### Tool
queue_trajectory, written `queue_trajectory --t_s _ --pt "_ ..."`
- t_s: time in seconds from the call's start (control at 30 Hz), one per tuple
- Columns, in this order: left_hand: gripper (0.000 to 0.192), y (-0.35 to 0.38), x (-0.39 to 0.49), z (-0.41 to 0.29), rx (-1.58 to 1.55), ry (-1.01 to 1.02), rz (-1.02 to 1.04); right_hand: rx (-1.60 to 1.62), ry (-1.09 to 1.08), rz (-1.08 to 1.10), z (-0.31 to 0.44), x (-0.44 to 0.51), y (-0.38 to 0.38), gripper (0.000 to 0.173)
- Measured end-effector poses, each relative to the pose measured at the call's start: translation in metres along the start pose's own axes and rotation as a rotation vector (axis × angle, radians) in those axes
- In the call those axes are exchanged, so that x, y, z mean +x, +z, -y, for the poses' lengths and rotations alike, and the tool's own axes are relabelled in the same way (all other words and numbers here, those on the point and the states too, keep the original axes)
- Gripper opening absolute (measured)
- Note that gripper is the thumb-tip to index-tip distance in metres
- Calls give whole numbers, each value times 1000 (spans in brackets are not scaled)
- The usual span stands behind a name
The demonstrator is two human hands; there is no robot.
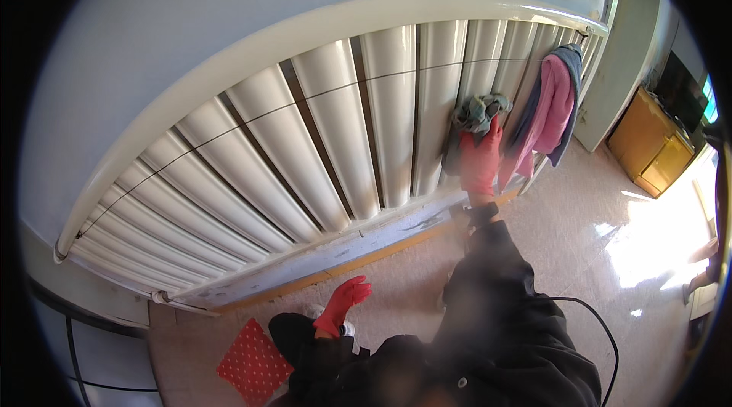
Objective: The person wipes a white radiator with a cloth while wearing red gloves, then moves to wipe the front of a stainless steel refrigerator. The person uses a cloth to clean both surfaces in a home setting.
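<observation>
My right hand, in a red rubber glove, grips a crumpled grey-green cloth against the columns of a cream metal radiator. Just right of that hand, pink and blue-grey cloths hang over a thin wire strung along the radiator's front. My left hand, also gloved in red, hovers low near my body with nothing in it. Its fingers are extended, and it is apart from the radiator.
A red dotted cloth or cushion lies at lower left. On the right stand a wooden cabinet and a dark flat screen. A black cable curves beside my right side. Sunlight falls on the floor.
</observation>
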State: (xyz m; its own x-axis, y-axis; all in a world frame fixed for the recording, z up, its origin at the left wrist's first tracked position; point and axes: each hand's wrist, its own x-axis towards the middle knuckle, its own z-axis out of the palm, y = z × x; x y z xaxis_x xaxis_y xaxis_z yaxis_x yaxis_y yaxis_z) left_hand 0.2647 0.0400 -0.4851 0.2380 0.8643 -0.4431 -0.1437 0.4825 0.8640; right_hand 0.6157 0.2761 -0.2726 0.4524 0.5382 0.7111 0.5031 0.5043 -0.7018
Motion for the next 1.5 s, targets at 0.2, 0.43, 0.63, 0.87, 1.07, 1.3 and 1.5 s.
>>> queue_trajectory --t_s 0.2,0.43,0.63,0.87,1.07,1.3,1.5 --pt "48 2 4 5 34 6 71 -90 221 118 -125 -106 18 81" --pt "52 -2 8 13 55 54 126 -52 568 256 -103 -134 -1 81" --pt "52 -5 -6 18 17 110 121 272 630 333 -60 -161 -8 83" --pt "49 -1 -15 2 43 112 77 292 651 372 -20 -230 47 94" --pt "41 -6 -11 6 48 96 21 101 606 580 30 -288 79 105" --pt "36 -28 -14 10 -135 278 -469 183 572 649 52 -290 77 101" --pt "45 -15 -28 2 -37 439 -276 404 601 680 64 -275 14 84"
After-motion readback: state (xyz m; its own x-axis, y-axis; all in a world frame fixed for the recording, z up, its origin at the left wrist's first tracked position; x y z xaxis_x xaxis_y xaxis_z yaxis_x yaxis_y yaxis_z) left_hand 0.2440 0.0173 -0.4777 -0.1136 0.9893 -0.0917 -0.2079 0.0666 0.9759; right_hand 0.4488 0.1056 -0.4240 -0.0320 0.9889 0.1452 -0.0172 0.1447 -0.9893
